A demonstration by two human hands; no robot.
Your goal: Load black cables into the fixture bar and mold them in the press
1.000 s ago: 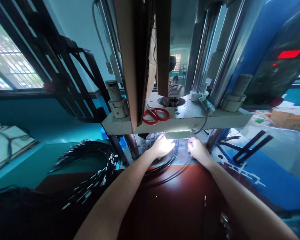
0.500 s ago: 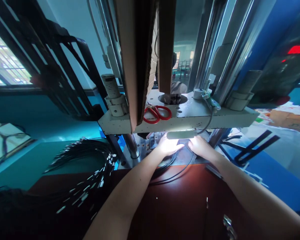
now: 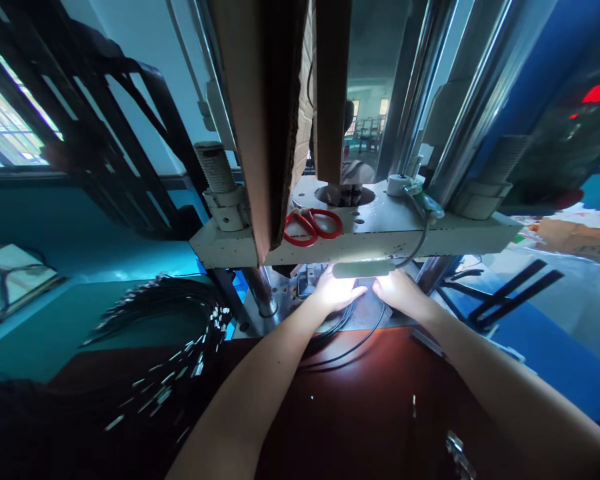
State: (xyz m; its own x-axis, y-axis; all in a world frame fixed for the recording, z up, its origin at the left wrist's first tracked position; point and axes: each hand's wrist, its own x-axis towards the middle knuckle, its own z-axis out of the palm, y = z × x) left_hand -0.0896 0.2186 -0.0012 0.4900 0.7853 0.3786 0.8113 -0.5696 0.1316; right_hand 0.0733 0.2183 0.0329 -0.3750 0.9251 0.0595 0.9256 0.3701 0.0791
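My left hand (image 3: 334, 293) reaches under the crossbeam of a press, its thumb stretched to the right. Glare and a lit lamp bar (image 3: 363, 269) hide its other fingers. Close by on the right, my right hand (image 3: 397, 292) is closed, with a black cable (image 3: 375, 327) running up to its thumb side. The cable's end is hidden by the hand and the lamp. A coil of black cables (image 3: 330, 330) lies below my left hand, at the front of the metal press bed (image 3: 283, 303).
Red-handled scissors (image 3: 314, 227) rest on the crossbeam (image 3: 380, 241), beside upright cardboard (image 3: 260, 167). A bundle of black cables with metal ends (image 3: 200, 333) lies left. Small metal parts (image 3: 457, 450) are on the brown table (image 3: 350, 407). Steel columns flank the beam.
The view has shifted slightly. Both hands stay under the lamp in nearly the same pose, and the cable keeps its curve.
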